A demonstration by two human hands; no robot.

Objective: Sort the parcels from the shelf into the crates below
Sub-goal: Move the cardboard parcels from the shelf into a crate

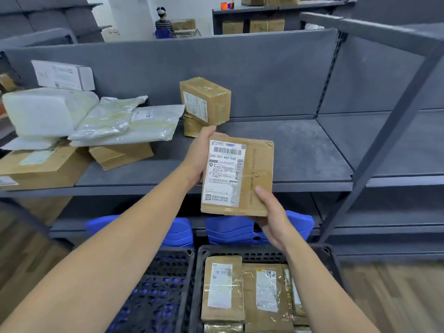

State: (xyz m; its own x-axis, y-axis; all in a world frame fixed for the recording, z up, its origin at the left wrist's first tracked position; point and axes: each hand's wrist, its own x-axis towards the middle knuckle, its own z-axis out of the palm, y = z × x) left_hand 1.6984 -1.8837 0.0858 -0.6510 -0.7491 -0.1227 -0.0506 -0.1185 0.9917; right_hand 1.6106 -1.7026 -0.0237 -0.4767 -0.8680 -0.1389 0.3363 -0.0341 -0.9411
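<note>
— Where's it sitting?
— Before the grey shelf [288,150], above the part-filled black crate [240,253].
— And the grips?
— Brown parcel [255,179] upright; left grip [197,157] clamped on its left edge, right grip [274,218] on its lower right corner.

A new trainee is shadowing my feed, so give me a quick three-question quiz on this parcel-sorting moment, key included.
1. What holds the labelled brown parcel? A) one hand alone B) the left hand and the right hand together C) nothing, it lies in a crate.
2. True or false: the right crate already holds brown parcels.
3. Fill in: the white box on the shelf sits at its far ___ end.
Key: 1 B; 2 true; 3 left.
</note>
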